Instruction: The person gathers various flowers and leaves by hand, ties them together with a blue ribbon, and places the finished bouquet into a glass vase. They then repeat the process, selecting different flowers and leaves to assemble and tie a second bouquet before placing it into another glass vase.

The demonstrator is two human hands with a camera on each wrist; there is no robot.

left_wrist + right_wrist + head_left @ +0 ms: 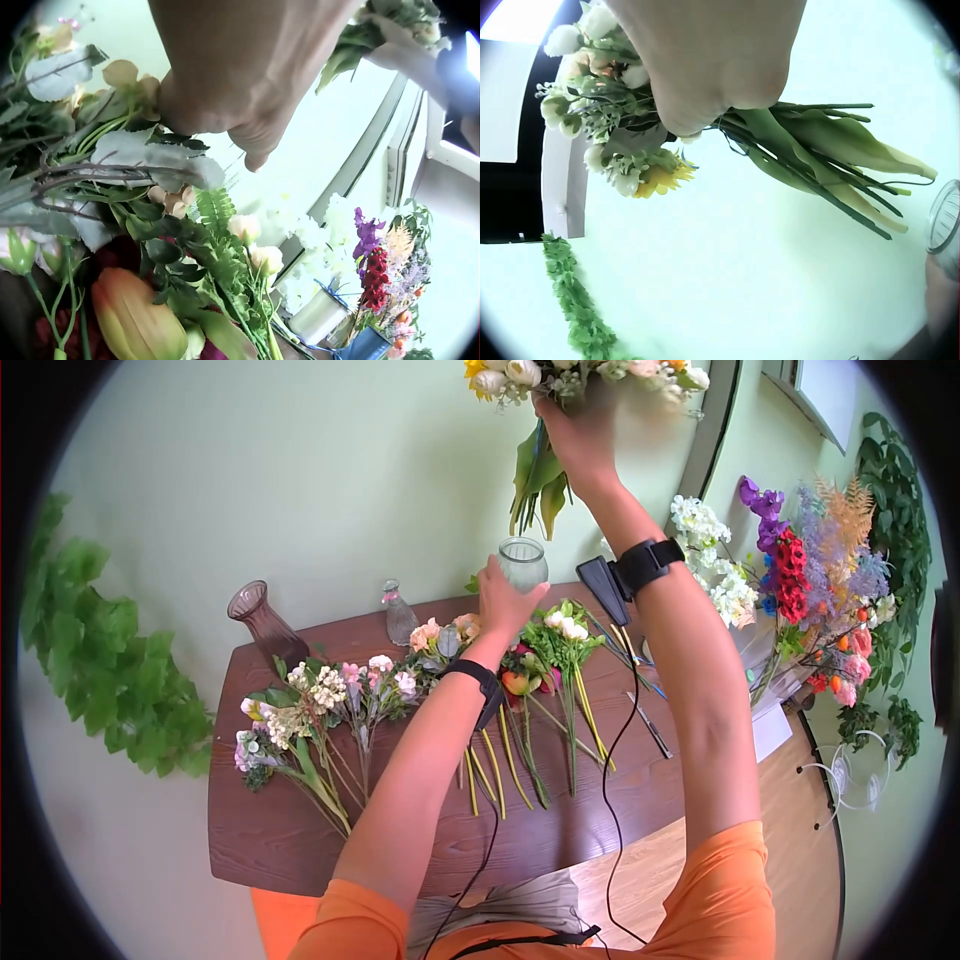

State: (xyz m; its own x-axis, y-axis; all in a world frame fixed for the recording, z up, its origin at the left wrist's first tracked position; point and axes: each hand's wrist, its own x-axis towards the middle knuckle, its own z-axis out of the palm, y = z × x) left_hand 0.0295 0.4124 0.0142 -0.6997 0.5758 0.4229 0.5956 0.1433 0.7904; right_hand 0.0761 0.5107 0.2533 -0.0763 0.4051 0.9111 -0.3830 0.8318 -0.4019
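My right hand (582, 445) is raised at the top of the head view and grips a bouquet (832, 150) of white and yellow flowers by its bound stems. The stems and long green leaves point down, their ends just above the mouth of a round clear glass vase (523, 563). My left hand (508, 603) holds that vase by its side, near the table's back edge. In the right wrist view, the vase rim lies just beyond the stem ends. The left wrist view hides the vase behind my left hand.
Loose flower stems (330, 730) lie across the dark wooden table (270, 840). A tall fluted vase (268, 625) and a small glass bottle (399, 620) stand at the back left. Bright flowers (800, 580) rise at the right, and a dark pen-like stick (655, 725) lies nearby.
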